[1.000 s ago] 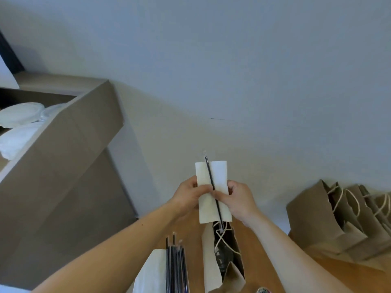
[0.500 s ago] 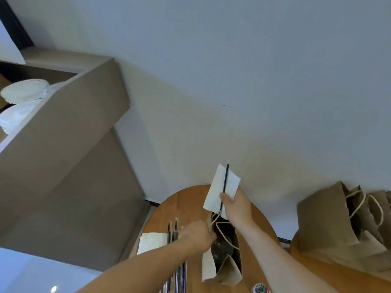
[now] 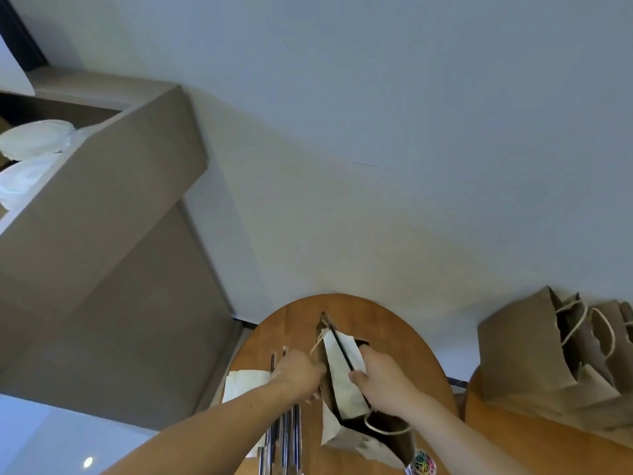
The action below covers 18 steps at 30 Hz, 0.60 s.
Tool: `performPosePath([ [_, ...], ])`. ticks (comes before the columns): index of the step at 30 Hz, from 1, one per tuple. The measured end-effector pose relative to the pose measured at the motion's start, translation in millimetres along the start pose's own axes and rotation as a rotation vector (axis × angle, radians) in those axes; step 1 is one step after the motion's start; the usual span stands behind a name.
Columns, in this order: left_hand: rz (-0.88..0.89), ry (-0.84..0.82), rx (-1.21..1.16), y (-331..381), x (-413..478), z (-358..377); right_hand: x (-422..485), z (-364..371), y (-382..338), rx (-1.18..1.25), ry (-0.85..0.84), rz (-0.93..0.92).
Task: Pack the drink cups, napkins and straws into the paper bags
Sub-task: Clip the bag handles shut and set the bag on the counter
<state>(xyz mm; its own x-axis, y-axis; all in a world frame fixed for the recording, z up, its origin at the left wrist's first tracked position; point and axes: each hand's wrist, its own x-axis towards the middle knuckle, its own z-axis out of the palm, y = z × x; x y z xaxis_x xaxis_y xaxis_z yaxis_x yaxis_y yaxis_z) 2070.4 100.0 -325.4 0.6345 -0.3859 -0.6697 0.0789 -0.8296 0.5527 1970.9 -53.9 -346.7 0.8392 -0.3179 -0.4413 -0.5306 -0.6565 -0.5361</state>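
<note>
An open brown paper bag (image 3: 383, 437) stands on the round wooden table (image 3: 404, 341). My right hand (image 3: 380, 375) holds a white napkin (image 3: 342, 368) with a thin black straw (image 3: 340, 347) lying along it, and both are partly down inside the bag's mouth. My left hand (image 3: 298, 371) grips the bag's left rim and holds the mouth apart. A bundle of wrapped straws (image 3: 284, 437) and a stack of white napkins (image 3: 243, 385) lie on the table to the left. No drink cup is clearly visible.
Several more brown paper bags (image 3: 548, 358) with string handles stand on a second wooden table at the right. A small jar of coloured clips (image 3: 423, 466) sits by the bag's base. A grey cabinet (image 3: 102, 207) holding white lids rises at the left, by the wall.
My right hand has lowered the napkin and straw from above the bag into its mouth. My left hand let go of the napkin, dropped to the bag and now holds its rim.
</note>
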Motion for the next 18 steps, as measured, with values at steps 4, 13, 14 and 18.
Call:
performPosePath([
  [4,0.061,-0.029,0.029,-6.3,1.5,5.8,10.8,20.6,4.4,-0.086,-0.012,0.134],
  [13,0.091,-0.028,0.187,-16.8,5.3,5.5,55.0,61.5,22.8,-0.029,-0.031,0.479],
  [14,0.091,-0.034,0.195,-19.0,6.0,6.2,57.0,65.8,23.8,-0.021,-0.03,0.494],
  [18,0.101,-0.059,0.141,-24.1,9.2,9.6,56.7,67.2,23.5,-0.074,0.035,0.418],
])
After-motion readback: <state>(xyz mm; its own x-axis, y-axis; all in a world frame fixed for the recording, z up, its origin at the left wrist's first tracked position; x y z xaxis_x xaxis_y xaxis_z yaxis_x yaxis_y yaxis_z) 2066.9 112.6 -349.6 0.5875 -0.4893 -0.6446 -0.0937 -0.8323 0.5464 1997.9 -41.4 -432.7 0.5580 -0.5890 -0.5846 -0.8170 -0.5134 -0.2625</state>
